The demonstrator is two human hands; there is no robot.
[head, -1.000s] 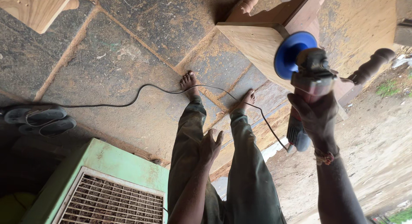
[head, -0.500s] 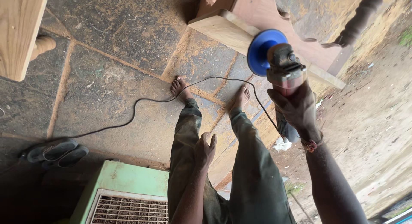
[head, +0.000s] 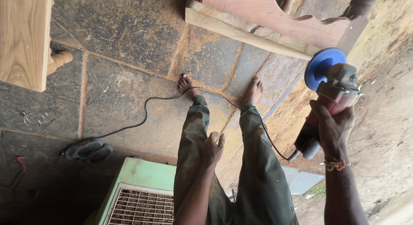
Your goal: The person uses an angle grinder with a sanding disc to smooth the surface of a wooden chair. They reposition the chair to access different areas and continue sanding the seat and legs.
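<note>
At the far left of my view, a pale wooden panel [head: 23, 37] hangs over the stone floor [head: 124, 35], with a turned wooden leg [head: 59, 60] just beside its lower edge. Below it, a pair of dark sandals [head: 88, 151] lies on the slabs, near a green metal box with a wire grille [head: 137, 192]. A black power cord [head: 146, 111] runs from the sandals' side across the floor, passes my bare feet, crosses my right trouser leg and reaches the tool. My left hand [head: 212, 149] rests on my left thigh, fingers loosely curled, holding nothing. I stand barefoot in dusty green trousers [head: 258, 173] on slabs coated with sawdust. Ahead of my feet, a carved wooden furniture frame [head: 275, 22] lies on the floor, with a plain light rail along its near edge. At the right, my right hand [head: 333, 128] is closed firmly around the body of an angle grinder [head: 331, 100], held in the air, well apart from the frame. Its blue sanding disc [head: 322, 65] points up and away from me. A thread band sits on that wrist [head: 335, 164]. Bare sandy ground [head: 387, 100] lies beyond.
</note>
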